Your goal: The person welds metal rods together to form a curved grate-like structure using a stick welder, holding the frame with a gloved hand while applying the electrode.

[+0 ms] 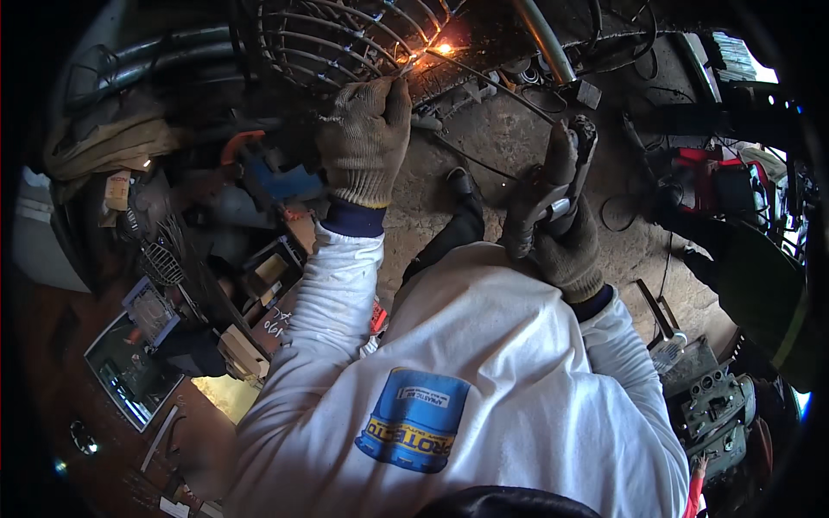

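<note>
My left hand (366, 138), in a brown knitted glove, is raised at the edge of a curved grille of metal bars (341, 39). Its fingers are closed round a short metal rod (406, 67) whose end meets the grille beside a bright orange welding spot (445, 48). My right hand (572, 255), gloved alike, grips a dark welding electrode holder (560, 177). From the holder's jaws a thin welding electrode (501, 85) runs up and left, its tip at the glowing spot. My right fingers are partly hidden by the holder.
A metal pipe (544, 39) slants beside the dark work table. Left of me lie a blue tool (289, 183), a small wire basket (162, 263) and boxes. A grey-green machine (712, 419) stands at lower right. Cables cross the concrete floor (484, 129). Another person (760, 293) is at the right.
</note>
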